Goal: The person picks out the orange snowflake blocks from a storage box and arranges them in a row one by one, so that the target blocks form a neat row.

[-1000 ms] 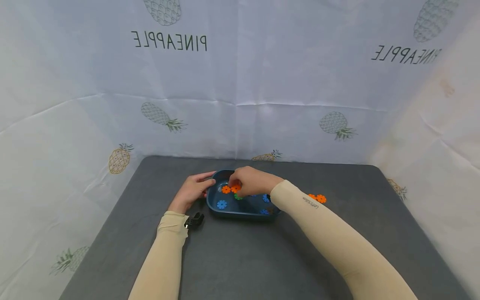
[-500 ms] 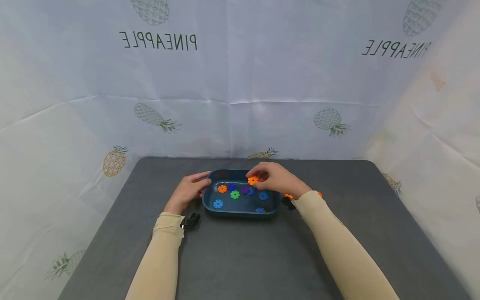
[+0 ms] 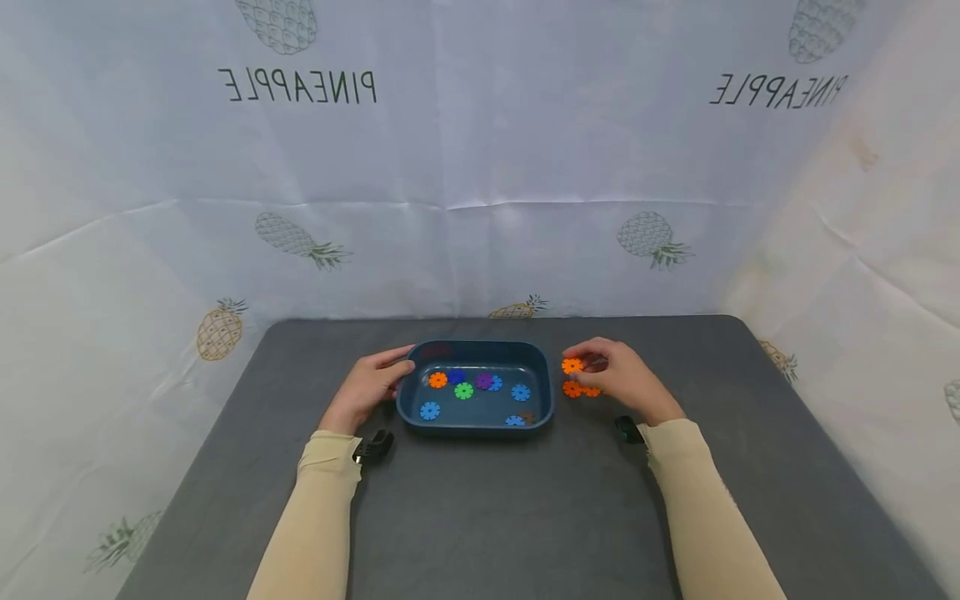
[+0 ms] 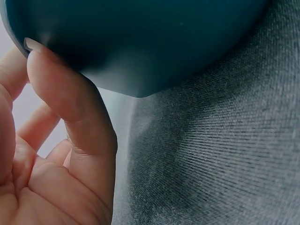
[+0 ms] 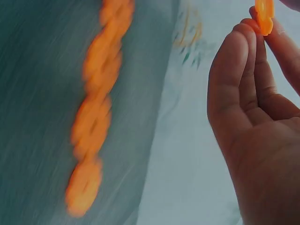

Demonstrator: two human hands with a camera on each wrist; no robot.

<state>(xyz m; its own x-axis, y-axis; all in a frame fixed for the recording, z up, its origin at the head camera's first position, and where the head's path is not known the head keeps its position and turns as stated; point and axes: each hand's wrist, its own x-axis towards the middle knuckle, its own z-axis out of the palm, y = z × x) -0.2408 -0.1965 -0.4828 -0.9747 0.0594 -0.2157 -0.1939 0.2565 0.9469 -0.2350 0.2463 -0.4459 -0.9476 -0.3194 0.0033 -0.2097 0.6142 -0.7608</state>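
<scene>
My left hand (image 3: 363,390) grips the left end of a dark blue tray (image 3: 474,430), its thumb at the rim in the left wrist view. Orange, green, blue and purple flower-shaped plastic discs lie in the tray, such as a green disc (image 3: 463,391) and an orange disc (image 3: 437,380). To the right of the tray, my right hand (image 3: 628,383) pinches one orange disc (image 3: 572,365) between thumb and fingers. Below it on the table lies a row of orange discs (image 5: 91,129), blurred and partly hidden by the hand in the head view.
The grey table (image 3: 480,517) runs back to a white curtain (image 3: 480,150) printed with pineapples. More curtain stands along both sides. A dark band sits on each wrist.
My right hand has lifted an orange disc out of the tray and carried it right, over the orange row. My left hand stays at the tray's left end.
</scene>
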